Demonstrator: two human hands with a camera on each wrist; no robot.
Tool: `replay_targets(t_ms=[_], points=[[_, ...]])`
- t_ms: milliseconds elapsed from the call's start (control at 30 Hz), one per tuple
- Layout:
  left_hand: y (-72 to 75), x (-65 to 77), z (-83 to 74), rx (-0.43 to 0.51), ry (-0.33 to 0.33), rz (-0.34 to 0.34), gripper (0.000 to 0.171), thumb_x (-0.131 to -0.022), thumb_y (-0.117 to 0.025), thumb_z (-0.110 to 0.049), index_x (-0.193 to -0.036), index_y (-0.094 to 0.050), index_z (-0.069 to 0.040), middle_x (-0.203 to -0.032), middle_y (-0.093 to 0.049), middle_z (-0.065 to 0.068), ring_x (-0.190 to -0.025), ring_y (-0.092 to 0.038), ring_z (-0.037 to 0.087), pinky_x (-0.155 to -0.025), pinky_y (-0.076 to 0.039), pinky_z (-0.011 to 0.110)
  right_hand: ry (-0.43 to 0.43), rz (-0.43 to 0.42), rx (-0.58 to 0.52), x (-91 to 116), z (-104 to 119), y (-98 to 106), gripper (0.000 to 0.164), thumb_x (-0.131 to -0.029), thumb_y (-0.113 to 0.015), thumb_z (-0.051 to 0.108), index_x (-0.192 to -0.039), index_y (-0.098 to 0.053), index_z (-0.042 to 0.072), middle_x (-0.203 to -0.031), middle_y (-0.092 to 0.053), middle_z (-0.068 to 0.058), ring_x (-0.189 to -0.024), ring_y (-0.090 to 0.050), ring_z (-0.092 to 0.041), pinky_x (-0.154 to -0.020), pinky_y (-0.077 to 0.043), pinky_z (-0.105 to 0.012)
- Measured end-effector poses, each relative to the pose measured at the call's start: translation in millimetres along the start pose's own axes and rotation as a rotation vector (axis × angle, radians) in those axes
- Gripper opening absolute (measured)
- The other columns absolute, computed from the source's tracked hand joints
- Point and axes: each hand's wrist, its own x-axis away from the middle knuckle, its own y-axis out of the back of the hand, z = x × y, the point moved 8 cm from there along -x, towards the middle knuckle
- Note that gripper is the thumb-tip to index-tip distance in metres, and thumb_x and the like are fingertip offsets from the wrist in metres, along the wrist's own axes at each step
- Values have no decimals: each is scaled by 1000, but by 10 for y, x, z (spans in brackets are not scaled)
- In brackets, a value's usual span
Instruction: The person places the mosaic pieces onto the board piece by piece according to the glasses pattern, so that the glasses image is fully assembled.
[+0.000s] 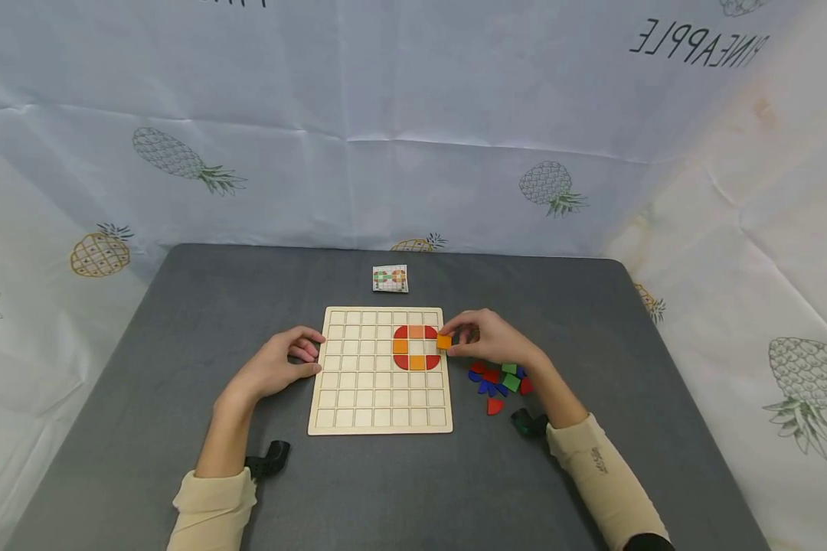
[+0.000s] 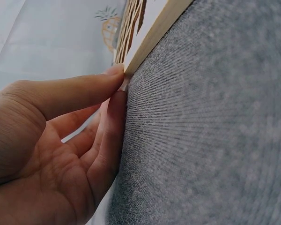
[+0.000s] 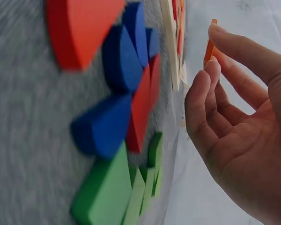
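Note:
My left hand [image 1: 276,366] rests at the left edge of a square wooden grid board [image 1: 354,383]. In the left wrist view the thumb touches the board's edge [image 2: 154,35], and the other fingers bend loosely beside it. My right hand [image 1: 492,337] pinches a small orange square tile [image 1: 444,341] between thumb and fingertips, over the board's right edge. In the right wrist view that tile [image 3: 210,42] is seen edge-on. On the board, red rounded pieces [image 1: 401,361] and orange squares [image 1: 416,363] form a ring around a bare cell.
Right of the board lie loose red [image 1: 495,406], blue [image 3: 103,124] and green pieces [image 1: 511,382], some overlapping, below my right hand. A small printed pattern card [image 1: 390,279] lies behind the board. The grey table [image 1: 379,490] meets a pineapple-print cloth [image 1: 386,191] at its back.

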Motion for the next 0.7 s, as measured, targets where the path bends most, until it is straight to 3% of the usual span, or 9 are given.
replay_targets(t_ms=[233, 700], points=[[-3, 2, -5, -7, 0, 2, 42, -97, -80, -6, -136, -64, 1, -109, -67, 13, -97, -63, 19, -86, -51, 29, 1, 21, 45, -113, 46, -114, 30, -95, -86, 17, -123, -79, 11, -116, -77, -8, -80, -63, -8, -75, -56, -25], [-13, -10, 10, -2, 9, 5, 43, -97, -80, -6, -136, -64, 1, -110, -67, 14, -97, -64, 19, -85, -52, 27, 4, 33, 98, -172, 108, -184, 26, -95, -84, 11, -120, -79, 6, -116, -76, -11, -81, -63, -7, -75, -56, -24]])
